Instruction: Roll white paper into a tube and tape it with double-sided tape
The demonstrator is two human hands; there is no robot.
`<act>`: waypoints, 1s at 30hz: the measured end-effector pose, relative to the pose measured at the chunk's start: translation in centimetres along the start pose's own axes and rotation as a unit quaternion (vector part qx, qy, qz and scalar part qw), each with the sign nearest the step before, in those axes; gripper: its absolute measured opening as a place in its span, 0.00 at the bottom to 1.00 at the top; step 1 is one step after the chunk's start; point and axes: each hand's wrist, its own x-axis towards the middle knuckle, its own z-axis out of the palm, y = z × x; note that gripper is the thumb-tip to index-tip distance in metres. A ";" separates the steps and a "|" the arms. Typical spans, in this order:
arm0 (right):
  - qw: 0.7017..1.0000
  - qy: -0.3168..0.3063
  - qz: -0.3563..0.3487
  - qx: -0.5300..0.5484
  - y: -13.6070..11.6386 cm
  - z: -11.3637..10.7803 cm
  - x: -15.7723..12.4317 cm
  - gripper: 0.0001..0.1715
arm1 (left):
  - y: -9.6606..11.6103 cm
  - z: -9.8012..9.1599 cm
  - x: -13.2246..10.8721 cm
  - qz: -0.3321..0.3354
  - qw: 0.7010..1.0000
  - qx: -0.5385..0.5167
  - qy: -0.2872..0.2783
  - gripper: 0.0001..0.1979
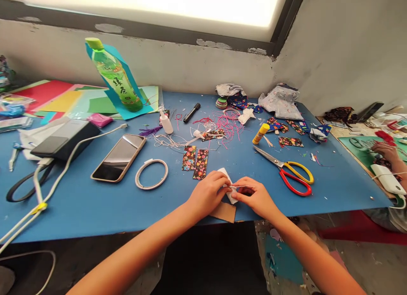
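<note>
My left hand [208, 192] and my right hand [254, 196] meet at the near edge of the blue table [95, 201], fingers pinched together on a small white folded piece [229, 185]. Under both hands lies a brown cardboard piece [225, 212]. Two strips of floral patterned paper [195, 161] lie just beyond my left hand. Scissors with red and yellow handles [291, 172] rest to the right of my right hand.
A smartphone [119, 157], a white tape ring [151, 173], a glue stick [260, 133], a marker [192, 112], tangled pink and white threads [219, 125], a green tea bottle [114, 76] and coloured paper sheets [63, 99] are on the table. Another person's hand [386, 153] works at far right.
</note>
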 end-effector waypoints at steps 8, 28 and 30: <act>0.996 0.033 -0.055 -0.059 -0.1 0.3 -0.2 0.09 | -0.6 0.1 0.1 0.042 0.999 -0.022 -0.003 0.06; 0.989 0.003 0.124 0.079 -0.6 -3.6 -4.5 0.16 | -1.0 0.2 0.2 -0.002 0.999 -0.052 0.005 0.02; 0.981 0.025 0.153 0.119 -0.4 -3.6 -4.3 0.16 | -1.0 0.3 0.2 0.000 0.998 -0.059 0.012 0.02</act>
